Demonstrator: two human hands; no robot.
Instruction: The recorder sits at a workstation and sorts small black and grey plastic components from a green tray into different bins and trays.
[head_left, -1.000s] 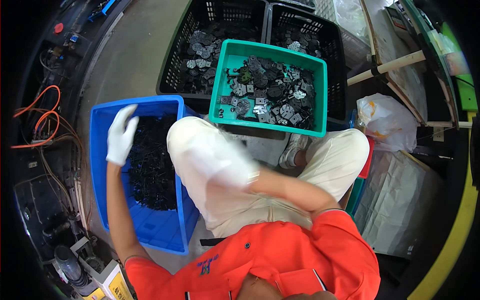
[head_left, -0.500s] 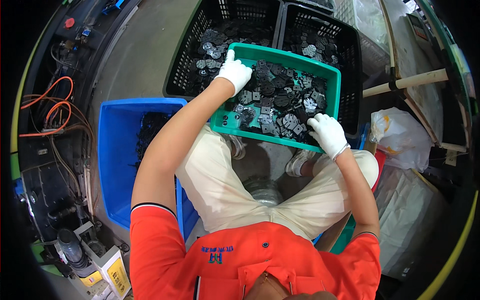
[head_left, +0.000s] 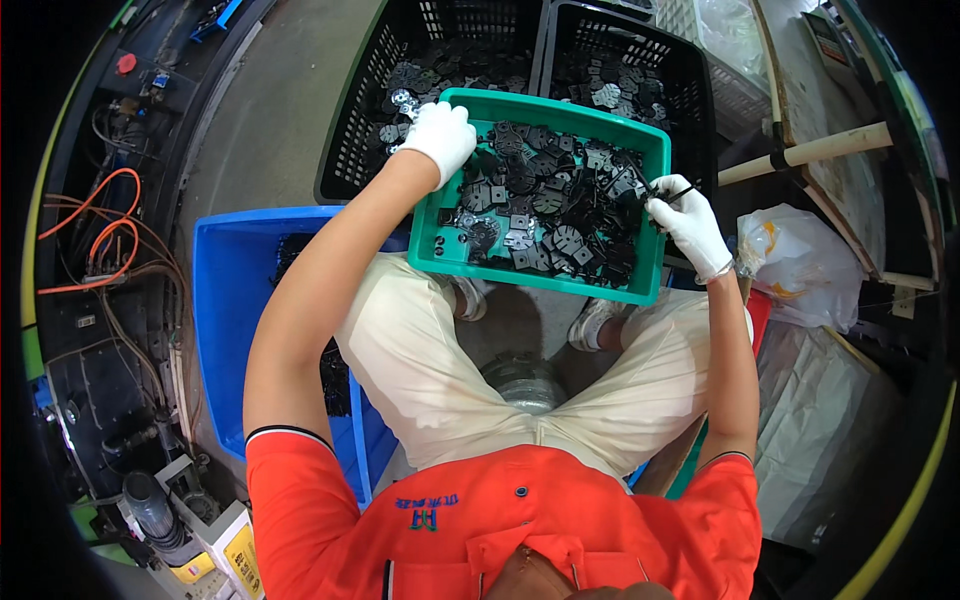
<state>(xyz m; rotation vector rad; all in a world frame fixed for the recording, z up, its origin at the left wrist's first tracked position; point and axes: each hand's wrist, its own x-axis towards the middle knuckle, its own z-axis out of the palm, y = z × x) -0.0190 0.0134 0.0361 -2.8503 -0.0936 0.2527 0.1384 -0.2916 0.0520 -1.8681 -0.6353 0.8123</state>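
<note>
A green tray (head_left: 560, 112) full of flat black plastic parts (head_left: 548, 200) is tilted above my knees, its far side over the black baskets. My left hand (head_left: 442, 140), in a white glove, is closed over the tray's left rim near the far corner. On the right side my gloved right hand (head_left: 692, 228) pinches a thin black strip-like piece (head_left: 682, 193) at the tray's right rim. Its exact kind is too small to make out. Small round black bits lie in the tray's near left corner.
Two black mesh baskets (head_left: 345, 150) with similar parts stand beyond the tray. A blue bin (head_left: 222, 330) holding dark pieces is at my left. To the right are a plastic bag (head_left: 800, 262) and a wooden bar (head_left: 830, 150). Orange hose (head_left: 120, 225) lies far left.
My right hand has moved up and right from the near rim and now has a black strip in its fingers. My left hand and the tray have shifted slightly left.
</note>
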